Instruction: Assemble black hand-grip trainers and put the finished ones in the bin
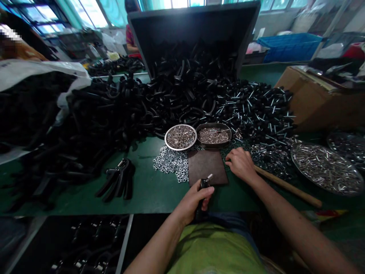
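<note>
My left hand (196,199) is wrapped around a black handle-shaped part (204,184), held upright at the near edge of the brown plate (207,165). A small coiled or threaded metal piece (210,177) sticks out of its top. My right hand (241,163) is right of the plate, with bent fingers close together on a spread of thin wire rings (228,161); whatever its fingertips hold is hidden. Beyond the plate are a round dish of small metal pins (180,137) and a dark tin of tiny metal pieces (213,136). Metal nuts (171,163) lie loose to its left.
Several assembled black clamps (118,182) lie at left. Heaps of black parts (176,91) spill from a tilted bin (194,26). A hammer-like wooden handle (288,186), a pin tray (327,167) and a cardboard box (316,99) stand right. Other people sit at the back.
</note>
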### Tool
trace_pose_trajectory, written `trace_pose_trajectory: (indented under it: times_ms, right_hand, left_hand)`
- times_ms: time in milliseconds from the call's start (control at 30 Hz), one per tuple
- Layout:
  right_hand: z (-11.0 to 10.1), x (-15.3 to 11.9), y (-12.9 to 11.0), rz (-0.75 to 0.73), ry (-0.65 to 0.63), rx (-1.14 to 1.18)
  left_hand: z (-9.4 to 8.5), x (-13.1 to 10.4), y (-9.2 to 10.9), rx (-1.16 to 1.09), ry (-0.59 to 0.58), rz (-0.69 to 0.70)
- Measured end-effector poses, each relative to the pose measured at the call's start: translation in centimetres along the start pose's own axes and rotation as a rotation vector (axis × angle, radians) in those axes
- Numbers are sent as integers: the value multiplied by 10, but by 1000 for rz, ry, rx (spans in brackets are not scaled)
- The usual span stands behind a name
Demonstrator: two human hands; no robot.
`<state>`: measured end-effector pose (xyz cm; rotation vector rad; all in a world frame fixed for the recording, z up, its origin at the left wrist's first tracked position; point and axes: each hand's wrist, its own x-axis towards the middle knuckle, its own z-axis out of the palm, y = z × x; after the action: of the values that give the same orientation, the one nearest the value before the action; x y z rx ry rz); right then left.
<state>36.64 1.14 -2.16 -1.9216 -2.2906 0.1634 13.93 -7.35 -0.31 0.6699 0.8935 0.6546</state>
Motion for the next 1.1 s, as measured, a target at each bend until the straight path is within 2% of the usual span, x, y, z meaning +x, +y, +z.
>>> trace_pose_trajectory:
  times_ms: [100, 167, 267, 333, 400, 467, 600, 667, 733, 800, 867, 933, 1000, 1067, 1100]
  right_hand:
    - [-1, -2, -6, 26, 92, 139]
    - [-6, -7, -16, 46, 129, 423]
    - [-17, -21, -42, 57, -11, 982]
    - [-23, -33, -62, 34, -132, 1152]
    - [-25, -42, -80, 7, -175, 1103]
    - [-25, -47, -92, 6, -159, 972]
    - [-20, -47, -96, 26, -102, 797]
    - [-16, -46, -94, 22, -101, 845]
    - [-13, -46, -91, 25, -176, 1008]
    - [-13, -43, -86, 16, -326, 1154]
    - [-16, -33, -74, -18, -407, 1119]
    - [-23, -15, -52, -21, -253, 861]
    - [-30, 11, -22, 84, 94, 474]
    - [-36, 39, 8, 199, 248, 332]
    - [-37, 52, 20, 271, 304, 154]
  left_hand:
    - [-3, 7, 2, 30, 88, 37]
    - [-5, 12, 2, 8, 130, 28]
    - [-5, 18, 2, -108, 114, -28]
    - [-2, 20, 3, -186, 68, -64]
    - [3, 21, 3, -228, 37, -78]
    - [7, 22, 2, -234, 27, -78]
    - [12, 20, -2, -150, 66, -42]
    - [11, 19, -3, -41, 110, 12]
    - [8, 16, -3, 82, 116, 46]
    - [6, 13, -1, 151, 71, 25]
    - [3, 8, 1, 137, 5, -43]
    - [0, 5, 2, 87, -41, -117]
    - [-1, 3, 1, 22, -35, -156]
    - [-2, 3, 0, -51, 7, -152]
    - [-2, 4, -1, -90, 27, -137]
